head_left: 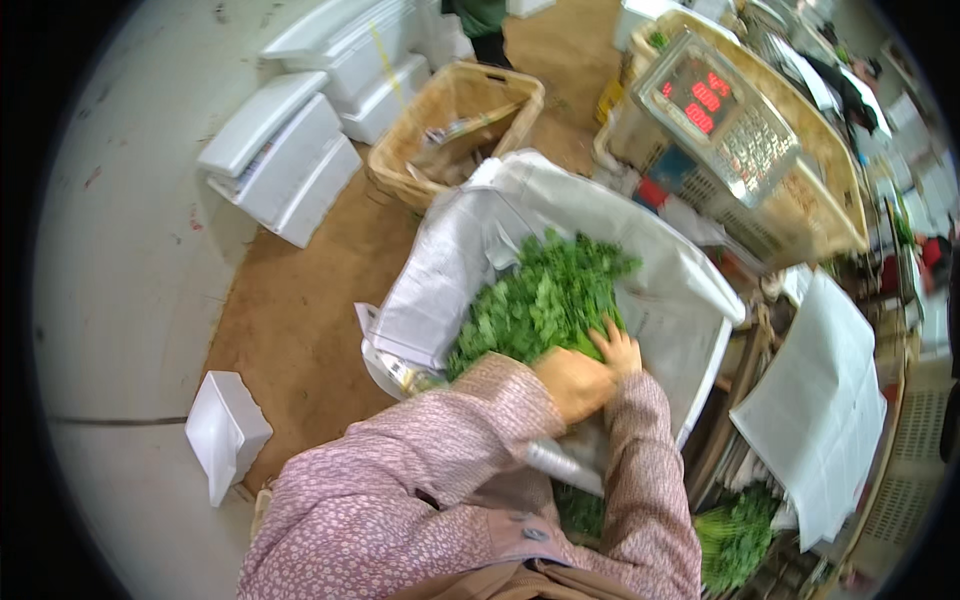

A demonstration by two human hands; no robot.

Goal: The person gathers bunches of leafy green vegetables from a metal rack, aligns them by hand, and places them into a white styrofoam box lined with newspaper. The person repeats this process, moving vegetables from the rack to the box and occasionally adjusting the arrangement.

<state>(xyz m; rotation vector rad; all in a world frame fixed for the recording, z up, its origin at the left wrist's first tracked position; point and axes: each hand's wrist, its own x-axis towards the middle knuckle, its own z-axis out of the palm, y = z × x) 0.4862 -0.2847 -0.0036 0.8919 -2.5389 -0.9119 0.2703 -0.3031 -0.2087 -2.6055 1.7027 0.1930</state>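
Note:
A heap of leafy green herbs (545, 295), looking like coriander, lies in a large basket lined with white sheeting (665, 270). My right hand (618, 350) rests on the near right edge of the leaves, its fingers stretched out and spread. Just left of it and touching it, my left hand (575, 385) reaches across toward the stems. Only the back of the left hand shows; its fingers are hidden, so what they hold cannot be made out. Both forearms wear pink patterned sleeves.
A digital scale (715, 115) with a lit red display stands on a crate at the back right. A yellowish plastic basket (455, 130) sits beyond the lined one. White foam boxes (285, 160) line the left wall. More greens (735, 540) lie at the lower right by a white sheet (820, 400).

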